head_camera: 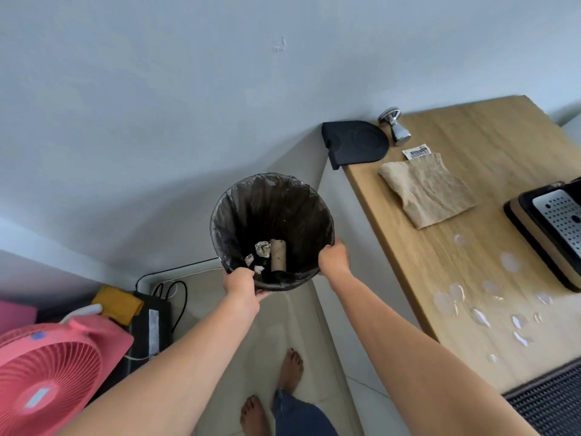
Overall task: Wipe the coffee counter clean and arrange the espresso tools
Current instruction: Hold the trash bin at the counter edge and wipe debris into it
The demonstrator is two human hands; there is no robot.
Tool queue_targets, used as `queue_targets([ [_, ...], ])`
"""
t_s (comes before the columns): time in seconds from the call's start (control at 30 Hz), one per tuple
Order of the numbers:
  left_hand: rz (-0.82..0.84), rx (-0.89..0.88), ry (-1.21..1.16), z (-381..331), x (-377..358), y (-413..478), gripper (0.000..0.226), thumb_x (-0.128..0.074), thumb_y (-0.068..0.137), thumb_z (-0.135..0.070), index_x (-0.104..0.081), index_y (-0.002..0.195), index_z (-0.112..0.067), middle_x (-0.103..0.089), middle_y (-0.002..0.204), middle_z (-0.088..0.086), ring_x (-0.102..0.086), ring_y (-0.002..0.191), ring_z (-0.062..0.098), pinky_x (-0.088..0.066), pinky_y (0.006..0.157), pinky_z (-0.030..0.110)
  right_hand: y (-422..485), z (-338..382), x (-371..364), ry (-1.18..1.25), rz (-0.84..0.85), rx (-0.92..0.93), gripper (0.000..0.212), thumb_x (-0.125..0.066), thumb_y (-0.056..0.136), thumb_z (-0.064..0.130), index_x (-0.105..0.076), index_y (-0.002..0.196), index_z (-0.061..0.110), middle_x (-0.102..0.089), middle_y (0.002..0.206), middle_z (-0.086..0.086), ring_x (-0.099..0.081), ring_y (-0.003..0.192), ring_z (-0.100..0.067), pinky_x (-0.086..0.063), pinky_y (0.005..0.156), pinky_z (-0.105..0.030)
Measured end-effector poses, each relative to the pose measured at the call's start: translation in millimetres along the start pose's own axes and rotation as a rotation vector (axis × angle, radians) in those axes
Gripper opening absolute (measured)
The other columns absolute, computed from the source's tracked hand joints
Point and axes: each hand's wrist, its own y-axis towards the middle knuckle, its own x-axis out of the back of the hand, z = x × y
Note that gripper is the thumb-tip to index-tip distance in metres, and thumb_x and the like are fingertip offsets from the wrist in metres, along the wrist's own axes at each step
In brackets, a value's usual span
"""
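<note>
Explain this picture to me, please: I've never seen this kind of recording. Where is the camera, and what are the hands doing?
There is no machine: a person wears one wide-angle camera on the head, looking down. The left hand and right hand grip the rim of a lined bin beside the wooden counter. On the counter lie a beige cloth, a black tamping mat at the corner, a metal tamper, a small packet and spilled water drops. The wiping looks not yet done.

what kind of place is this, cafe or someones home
Most likely a home coffee corner, not a cafe. A small wooden counter holds a tamper and tamping mat, while a pink fan sits on the floor and the person stands barefoot.
</note>
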Motion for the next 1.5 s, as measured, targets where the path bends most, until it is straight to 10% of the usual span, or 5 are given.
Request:
queue_targets([
  [0.23,-0.012,0.061,0.083,15,-1,72,0.049,-0.038,0.095,0.005,-0.044,0.142,-0.006,-0.059,0.119,0.02,-0.06,0.099,0.039,-0.052,0.078,0.059,52,-24,-27,-0.138,-0.023,-0.014,0.024,-0.033,0.099,0.009,-0.046,0.119,0.01,-0.055,0.104,-0.01,-0.054,0.088,-0.028,-0.044,0.073,-0.034],
  [1.1,0.037,0.273,0.204,136,-12,384,0.049,-0.04,0.1,0.003,-0.039,0.147,-0.011,-0.055,0.139,0.019,-0.059,0.112,0.04,-0.054,0.061,0.049,270,-208,-170,-0.105,-0.098,-0.289,0.039,-0.039,0.091,-0.007,-0.042,0.13,-0.001,-0.051,0.101,-0.009,-0.049,0.09,-0.024,-0.038,0.076,-0.028],
  [1.3,0.067,0.266,0.151,157,-9,427,0.052,-0.037,0.1,0.006,-0.038,0.148,-0.015,-0.054,0.14,0.019,-0.058,0.111,0.04,-0.052,0.081,0.058,304,-243,-195,-0.028,-0.121,-0.292,0.036,-0.04,0.09,-0.004,-0.046,0.124,0.006,-0.056,0.096,-0.006,-0.056,0.09,-0.025,-0.042,0.073,-0.029],
  [1.5,0.074,0.236,0.22,160,-7,440,0.046,-0.048,0.102,-0.003,-0.043,0.145,-0.018,-0.059,0.137,0.014,-0.06,0.115,0.036,-0.056,0.069,0.049,324,-274,-203,0.04,-0.107,-0.299,0.034,-0.044,0.087,0.003,-0.06,0.109,0.022,-0.069,0.102,-0.008,-0.066,0.089,-0.026,-0.059,0.083,-0.047],
])
